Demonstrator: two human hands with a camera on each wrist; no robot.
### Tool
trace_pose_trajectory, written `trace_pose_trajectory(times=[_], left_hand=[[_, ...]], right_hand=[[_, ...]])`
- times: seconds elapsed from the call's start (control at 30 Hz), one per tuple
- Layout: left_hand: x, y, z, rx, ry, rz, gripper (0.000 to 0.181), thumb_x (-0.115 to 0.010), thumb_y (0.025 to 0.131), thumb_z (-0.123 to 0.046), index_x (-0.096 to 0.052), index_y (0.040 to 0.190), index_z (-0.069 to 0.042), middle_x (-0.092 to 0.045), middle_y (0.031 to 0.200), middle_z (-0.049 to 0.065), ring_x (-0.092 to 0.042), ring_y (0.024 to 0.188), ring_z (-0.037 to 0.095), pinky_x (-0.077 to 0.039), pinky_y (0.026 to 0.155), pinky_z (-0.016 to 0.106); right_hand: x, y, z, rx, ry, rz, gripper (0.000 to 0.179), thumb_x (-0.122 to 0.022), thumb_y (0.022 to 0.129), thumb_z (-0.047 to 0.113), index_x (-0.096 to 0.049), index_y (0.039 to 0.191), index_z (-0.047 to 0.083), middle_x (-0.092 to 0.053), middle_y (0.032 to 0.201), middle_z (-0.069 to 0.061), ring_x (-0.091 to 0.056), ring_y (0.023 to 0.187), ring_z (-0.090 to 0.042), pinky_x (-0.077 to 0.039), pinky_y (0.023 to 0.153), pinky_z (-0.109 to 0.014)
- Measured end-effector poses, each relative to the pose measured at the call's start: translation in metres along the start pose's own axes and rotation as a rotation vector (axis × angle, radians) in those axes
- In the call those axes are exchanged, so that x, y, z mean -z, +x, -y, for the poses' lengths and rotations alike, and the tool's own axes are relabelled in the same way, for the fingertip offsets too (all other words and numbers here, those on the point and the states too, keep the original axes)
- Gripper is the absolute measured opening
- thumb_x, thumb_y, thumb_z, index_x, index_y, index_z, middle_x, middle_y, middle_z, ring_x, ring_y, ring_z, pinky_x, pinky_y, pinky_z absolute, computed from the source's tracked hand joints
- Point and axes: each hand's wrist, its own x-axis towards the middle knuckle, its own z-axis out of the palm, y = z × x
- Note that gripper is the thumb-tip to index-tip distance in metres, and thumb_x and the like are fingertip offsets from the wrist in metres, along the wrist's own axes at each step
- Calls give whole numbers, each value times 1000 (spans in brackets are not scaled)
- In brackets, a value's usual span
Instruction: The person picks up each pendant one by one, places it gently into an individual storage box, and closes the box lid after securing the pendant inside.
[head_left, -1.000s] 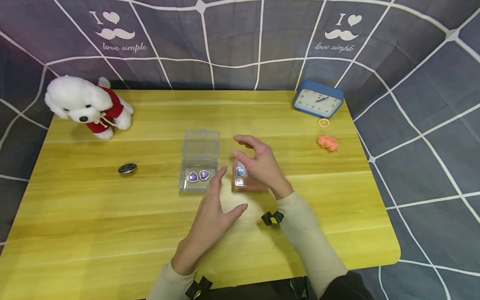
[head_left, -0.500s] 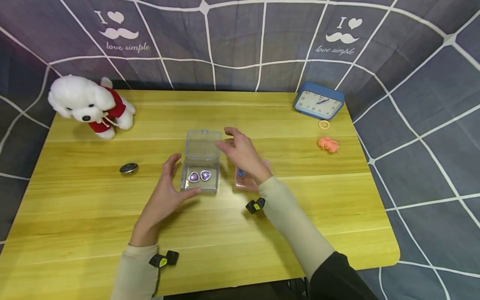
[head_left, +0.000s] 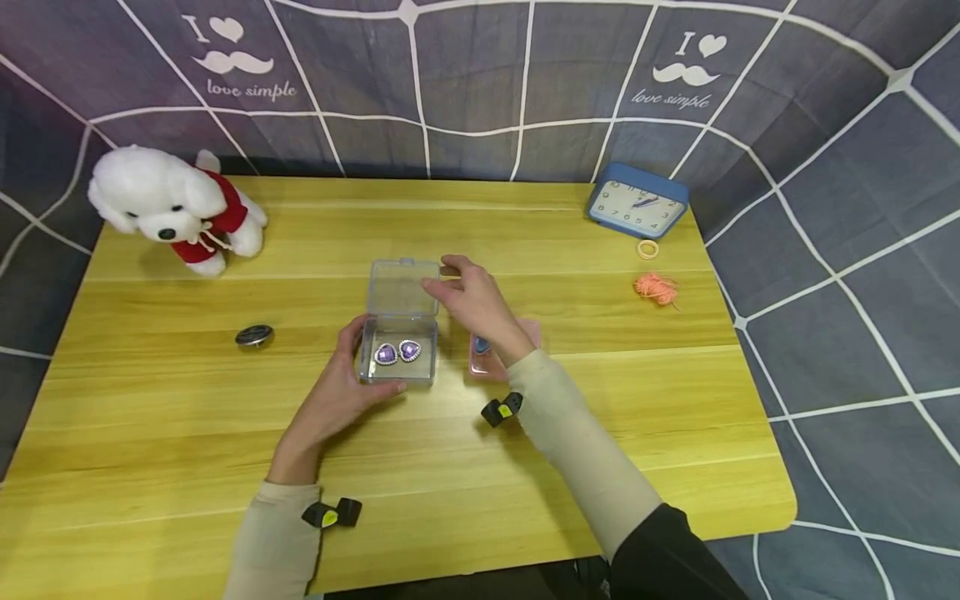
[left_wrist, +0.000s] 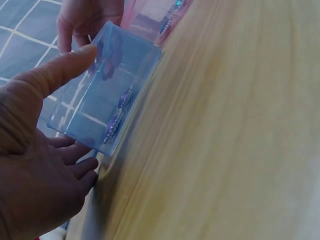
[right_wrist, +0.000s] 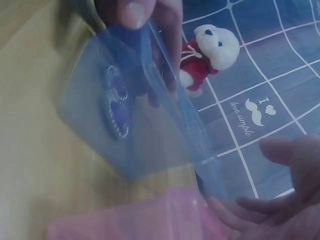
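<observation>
A clear plastic box [head_left: 434, 354] stands on the table with its lid [head_left: 399, 290] tilted up at the back. Two purple heart-shaped gems [head_left: 397, 353] with sparkling rims lie inside. My left hand [head_left: 337, 398] grips the box, thumb along the front wall [left_wrist: 100, 100] and fingers at its left side. By the lid's right edge is my right hand [head_left: 476, 307], its fingers reaching behind and its thumb [right_wrist: 277, 150] apart from the lid in the right wrist view. Partly under my right wrist lies a pink box [head_left: 487, 365] with a blue gem [head_left: 482, 344].
A white plush dog [head_left: 172, 208] in red sits at the back left. Nearer lies a dark oval object [head_left: 254, 336]. Along the right stand a blue clock [head_left: 637, 200], a small ring [head_left: 647, 249] and a bundle of coral yarn [head_left: 656, 288]. A grey checked curtain [head_left: 465, 83] hangs behind.
My left hand has moved left from between the boxes and taken hold of the clear box. My right hand has moved from above the pink box to the clear box's lid.
</observation>
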Motion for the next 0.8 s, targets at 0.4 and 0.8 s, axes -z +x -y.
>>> trace_pose_trajectory(times=[0.4,0.8], left_hand=[[0,0,4,12,40,-60,113,-92,82,-24,-19,167,-12,-26,172,19,-19,159,41,-12,127,68],[3,0,8,-5,103,-57,108,-92,83,-26,-25,166,-15,-31,170,22,-24,158,42,-16,127,66]], right_hand=[[-2,3,1,-13,104,45,68,-64,105,40,-44,158,1,-61,147,-15,-61,134,-30,-53,109,-41],[2,1,1,-26,287,18,59,-61,106,41,-54,150,2,-67,136,-16,-65,121,-29,-51,111,-50]])
